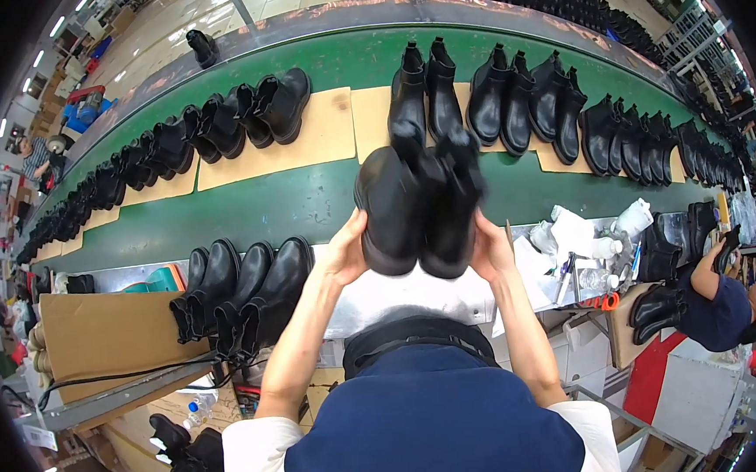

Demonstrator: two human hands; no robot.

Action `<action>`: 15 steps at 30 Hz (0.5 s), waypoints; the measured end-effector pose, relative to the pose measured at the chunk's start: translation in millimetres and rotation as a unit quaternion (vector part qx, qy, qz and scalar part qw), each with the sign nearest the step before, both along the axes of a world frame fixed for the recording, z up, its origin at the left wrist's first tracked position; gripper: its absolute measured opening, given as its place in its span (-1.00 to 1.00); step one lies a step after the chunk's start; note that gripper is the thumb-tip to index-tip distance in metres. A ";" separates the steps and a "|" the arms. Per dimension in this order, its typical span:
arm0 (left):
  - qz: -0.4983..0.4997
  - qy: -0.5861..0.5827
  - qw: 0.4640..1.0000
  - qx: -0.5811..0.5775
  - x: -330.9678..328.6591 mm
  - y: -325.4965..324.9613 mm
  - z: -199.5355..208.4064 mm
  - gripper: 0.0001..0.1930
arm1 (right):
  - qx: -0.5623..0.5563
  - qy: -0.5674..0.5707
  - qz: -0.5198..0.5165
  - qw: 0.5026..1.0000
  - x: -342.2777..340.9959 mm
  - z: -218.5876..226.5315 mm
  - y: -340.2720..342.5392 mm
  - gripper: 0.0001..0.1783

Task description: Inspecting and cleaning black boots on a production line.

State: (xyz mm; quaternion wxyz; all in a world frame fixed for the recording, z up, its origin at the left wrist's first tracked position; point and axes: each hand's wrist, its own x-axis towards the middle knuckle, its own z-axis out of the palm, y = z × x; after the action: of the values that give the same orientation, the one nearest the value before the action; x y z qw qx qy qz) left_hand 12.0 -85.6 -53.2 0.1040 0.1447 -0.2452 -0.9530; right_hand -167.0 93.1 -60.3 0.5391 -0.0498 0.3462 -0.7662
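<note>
A pair of black ankle boots is lifted over the near edge of the green conveyor belt (262, 200), toes toward me. Around the outer side of the left boot (389, 209) my left hand (346, 250) is closed. My right hand (490, 247) grips the outer side of the right boot (450, 231). The two boots are side by side and touching; their upper parts are smeared by motion. Just beyond them, another pair of black boots (407, 94) stands on brown cardboard (371, 118) on the belt.
Rows of black boots (281, 107) line the belt both ways. More boots (276, 283) lie at my left by a cardboard box (104, 330). White bottles (631, 218), pens and a clear bottle (593, 280) stand at my right. A co-worker (720, 304) handles a boot farther right.
</note>
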 end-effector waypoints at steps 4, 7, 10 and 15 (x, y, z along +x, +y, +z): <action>0.046 -0.066 0.985 0.151 -22.6 3.5 -8.7 -0.41 | 0.075 -0.004 -0.030 0.997 -9.6 0.6 -26.0 -0.56; 0.084 -0.121 0.975 0.165 -26.1 8.2 -15.4 -0.39 | 0.126 -0.033 -0.031 0.991 -13.8 -9.5 -28.3 -0.62; 0.088 -0.134 0.972 0.174 -28.1 11.1 -15.6 -0.40 | 0.123 -0.053 -0.036 0.990 -15.1 -19.4 -27.2 -0.64; 0.061 -0.103 0.967 0.226 -15.0 14.7 -20.3 -0.43 | 0.087 -0.067 -0.006 0.994 -13.1 -23.3 -13.1 -0.64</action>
State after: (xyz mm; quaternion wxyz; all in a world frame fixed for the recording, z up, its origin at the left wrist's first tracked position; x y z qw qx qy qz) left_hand -3.0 -70.9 -73.5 0.1007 0.2761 -0.0240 -0.9555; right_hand -180.1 80.0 -83.6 0.5588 0.0501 0.3748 -0.7380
